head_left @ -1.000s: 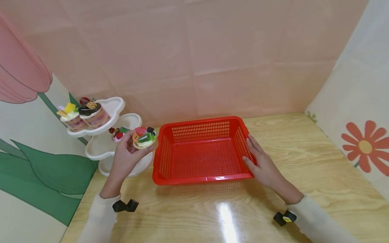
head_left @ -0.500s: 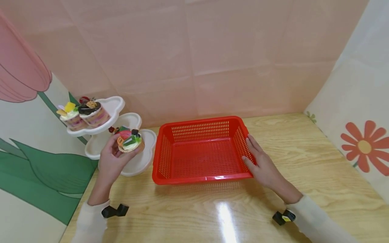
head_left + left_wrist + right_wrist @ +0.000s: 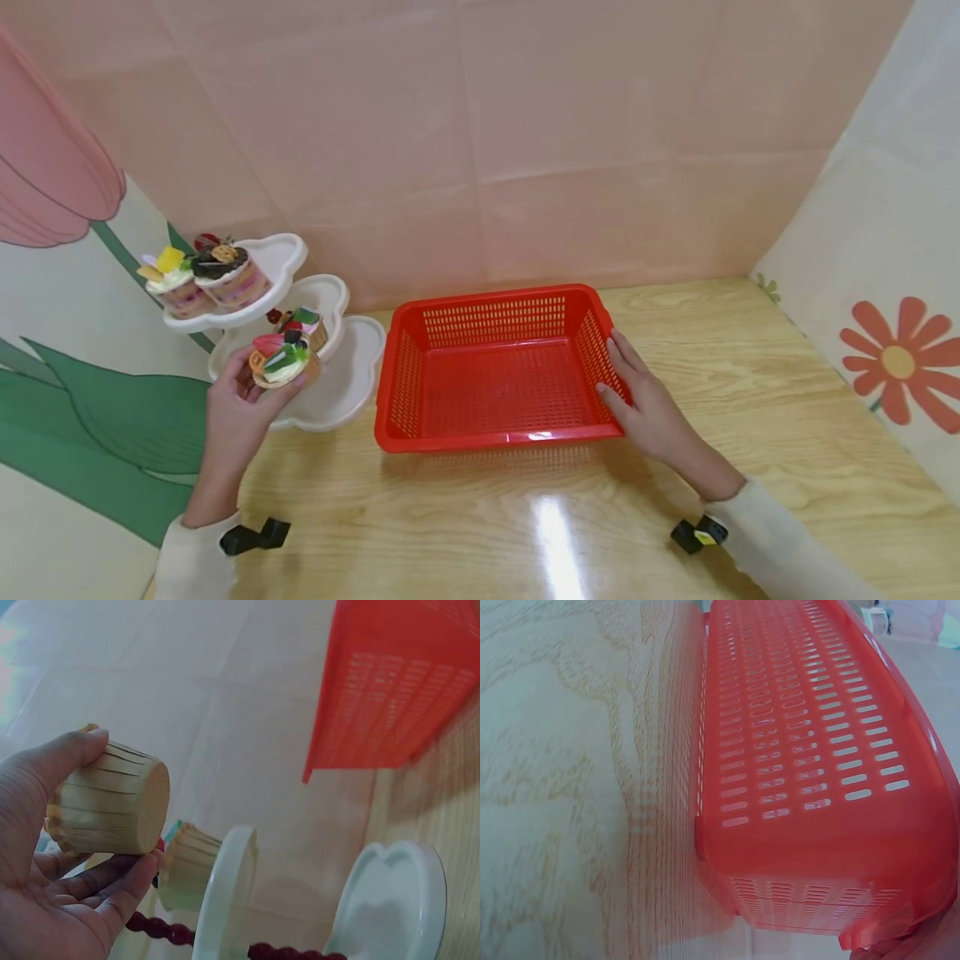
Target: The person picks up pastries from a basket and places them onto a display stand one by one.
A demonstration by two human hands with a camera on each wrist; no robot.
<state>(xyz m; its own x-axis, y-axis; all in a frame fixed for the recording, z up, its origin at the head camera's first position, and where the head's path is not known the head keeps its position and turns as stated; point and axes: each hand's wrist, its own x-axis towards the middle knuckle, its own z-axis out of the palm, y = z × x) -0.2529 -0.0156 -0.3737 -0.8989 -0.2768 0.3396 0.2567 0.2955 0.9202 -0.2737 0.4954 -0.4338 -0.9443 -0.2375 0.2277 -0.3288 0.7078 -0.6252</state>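
Note:
My left hand (image 3: 234, 421) pinches a cupcake (image 3: 283, 367) topped with cream, fruit slices and green leaves. In the left wrist view its pleated paper cup (image 3: 112, 796) sits between thumb and fingers. The cupcake is held in front of a white tiered stand (image 3: 352, 367), overlapping its middle tier in the head view. Behind it, on that tier, is a second cupcake (image 3: 313, 330), partly hidden. My right hand (image 3: 654, 415) holds the right rim of a red plastic basket (image 3: 457, 444), thumb on the inner side. Nothing lies in the basket.
Two dessert cups (image 3: 234, 285) with layered sides stand on the stand's top tier. A dark red beaded post (image 3: 174, 932) joins its tiers. The wooden table (image 3: 420, 533) runs back to a pink covered wall (image 3: 570, 167), with patterned panels on both sides.
My left hand has carried the cupcake leftward and slightly toward me, away from the basket, uncovering the second cupcake on the middle tier. The right hand and basket stay in place.

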